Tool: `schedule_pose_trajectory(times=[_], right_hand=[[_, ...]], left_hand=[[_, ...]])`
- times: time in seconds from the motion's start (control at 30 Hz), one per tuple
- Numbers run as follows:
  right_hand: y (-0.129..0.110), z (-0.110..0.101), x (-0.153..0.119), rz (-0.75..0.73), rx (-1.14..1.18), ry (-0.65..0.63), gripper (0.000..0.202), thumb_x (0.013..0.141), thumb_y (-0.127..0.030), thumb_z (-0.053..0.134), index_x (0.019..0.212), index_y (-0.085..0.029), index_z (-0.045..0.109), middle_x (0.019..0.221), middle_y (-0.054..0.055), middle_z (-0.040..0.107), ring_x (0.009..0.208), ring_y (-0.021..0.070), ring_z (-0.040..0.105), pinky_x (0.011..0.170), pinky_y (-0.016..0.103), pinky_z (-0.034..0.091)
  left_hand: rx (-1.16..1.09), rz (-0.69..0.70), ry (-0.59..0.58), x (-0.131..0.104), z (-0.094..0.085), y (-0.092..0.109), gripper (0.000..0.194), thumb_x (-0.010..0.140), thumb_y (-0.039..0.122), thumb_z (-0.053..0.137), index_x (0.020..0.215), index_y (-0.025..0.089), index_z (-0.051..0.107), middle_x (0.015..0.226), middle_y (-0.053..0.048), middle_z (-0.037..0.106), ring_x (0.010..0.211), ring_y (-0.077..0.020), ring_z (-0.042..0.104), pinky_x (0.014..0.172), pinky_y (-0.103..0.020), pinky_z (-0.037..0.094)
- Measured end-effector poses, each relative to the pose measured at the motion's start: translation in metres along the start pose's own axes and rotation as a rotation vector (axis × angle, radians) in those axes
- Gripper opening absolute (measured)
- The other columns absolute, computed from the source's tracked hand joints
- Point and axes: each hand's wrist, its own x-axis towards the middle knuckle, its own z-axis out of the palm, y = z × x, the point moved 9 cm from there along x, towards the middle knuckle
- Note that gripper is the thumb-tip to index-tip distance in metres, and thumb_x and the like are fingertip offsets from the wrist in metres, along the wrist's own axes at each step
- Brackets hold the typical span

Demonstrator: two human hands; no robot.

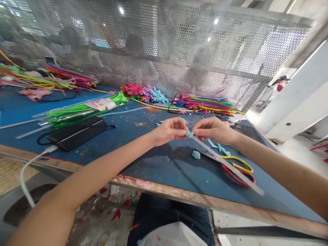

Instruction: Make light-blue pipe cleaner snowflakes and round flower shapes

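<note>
My left hand (172,131) pinches one side of a small light-blue fuzzy pipe-cleaner piece (190,134) between thumb and fingertips. On its other side, my right hand (213,130) is closed with the fingertips against the same piece. A long, translucent whitish strip (230,168) runs from beside the right fingers down to the right, above the scissors; whether the hand grips it I cannot tell. Scissors (237,167) with yellow and red handles lie partly apart under the strip. A blue pipe-cleaner flower (196,154) rests by the blade tips, and another blue piece (222,149) lies below my right hand.
A blue-topped table (153,164) spans the view. On the left lie a black power adapter (79,133) and bagged green pipe cleaners (84,109). Coloured pipe-cleaner bundles (205,103) and finished-looking fuzzy sprigs (143,93) sit along a perforated metal screen (174,44).
</note>
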Motion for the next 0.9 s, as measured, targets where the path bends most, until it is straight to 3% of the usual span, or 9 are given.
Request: schedule_pose_trajectory(times=[0.1,0.2,0.27,0.33,0.5,0.6,0.7,0.8,0.9], right_hand=[[-0.011,-0.008,-0.003,-0.150,-0.072,0.289,0.024,0.072,-0.036,0.065,0.079,-0.013,0.065,0.062,0.000,0.059,0.047,0.0063,0.045,0.044,0.020,0.035],[-0.014,-0.010,-0.007,-0.236,-0.195,0.550,0.025,0.079,-0.037,0.055,0.078,-0.013,0.063,0.057,0.000,0.056,0.045,0.0078,0.045,0.042,0.021,0.033],[-0.018,-0.007,-0.009,-0.283,-0.434,0.664,0.024,0.083,-0.032,0.049,0.077,-0.014,0.063,0.057,0.001,0.057,0.048,0.0092,0.048,0.047,0.022,0.035],[-0.027,0.004,-0.011,-0.351,-0.759,0.699,0.022,0.086,-0.026,0.045,0.080,-0.014,0.063,0.063,0.002,0.061,0.055,0.0110,0.052,0.054,0.023,0.036],[-0.046,0.041,-0.022,-0.475,-1.582,0.615,0.021,0.085,-0.014,0.043,0.073,-0.015,0.060,0.058,0.002,0.055,0.053,0.0121,0.045,0.050,0.027,0.024],[-0.060,0.054,-0.032,-0.572,-1.818,0.529,0.021,0.084,-0.009,0.044,0.074,-0.015,0.061,0.057,0.002,0.053,0.055,0.0129,0.042,0.049,0.029,0.019],[-0.071,0.049,-0.033,-0.576,-1.779,0.373,0.021,0.085,-0.013,0.045,0.074,-0.017,0.062,0.061,0.003,0.056,0.060,0.0135,0.044,0.052,0.028,0.023],[-0.080,0.026,-0.024,-0.429,-1.479,0.231,0.020,0.086,-0.022,0.047,0.079,-0.018,0.064,0.074,0.004,0.062,0.069,0.0136,0.051,0.057,0.025,0.030],[-0.074,0.023,-0.015,-0.302,-1.069,-0.131,0.016,0.084,-0.024,0.051,0.084,-0.018,0.065,0.079,0.002,0.065,0.069,0.0109,0.056,0.062,0.022,0.037]], left_hand=[[-0.101,0.053,0.063,0.001,0.000,0.000,0.028,0.061,0.009,0.073,0.077,0.015,0.051,0.076,0.001,0.063,0.069,-0.0111,0.064,0.068,-0.023,0.052],[-0.169,0.146,0.202,0.000,-0.009,0.005,0.028,0.062,0.008,0.071,0.076,0.016,0.048,0.076,0.002,0.064,0.070,-0.0099,0.064,0.070,-0.021,0.052],[-0.159,0.240,0.300,-0.002,-0.017,0.012,0.030,0.062,0.009,0.071,0.075,0.016,0.045,0.075,0.004,0.063,0.070,-0.0087,0.064,0.072,-0.021,0.052],[-0.095,0.326,0.376,-0.007,-0.023,0.020,0.032,0.063,0.011,0.071,0.072,0.016,0.042,0.073,0.004,0.063,0.069,-0.0088,0.064,0.073,-0.023,0.052],[0.284,0.517,0.513,-0.020,-0.023,0.043,0.035,0.063,0.018,0.070,0.064,0.017,0.036,0.069,0.001,0.064,0.065,-0.0113,0.062,0.065,-0.025,0.051],[0.529,0.561,0.470,-0.022,-0.011,0.053,0.030,0.066,0.018,0.068,0.063,0.016,0.038,0.072,-0.002,0.064,0.068,-0.0115,0.061,0.064,-0.023,0.048],[0.591,0.491,0.327,-0.014,-0.005,0.054,0.029,0.067,0.018,0.068,0.066,0.016,0.039,0.074,-0.002,0.064,0.068,-0.0110,0.061,0.066,-0.024,0.048],[0.572,0.403,0.153,-0.008,-0.002,0.052,0.031,0.066,0.019,0.070,0.067,0.016,0.038,0.075,-0.002,0.064,0.068,-0.0103,0.060,0.066,-0.024,0.048],[0.514,0.299,-0.020,-0.006,0.006,0.043,0.033,0.066,0.018,0.071,0.068,0.016,0.039,0.076,-0.003,0.064,0.068,-0.0101,0.060,0.065,-0.023,0.048]])
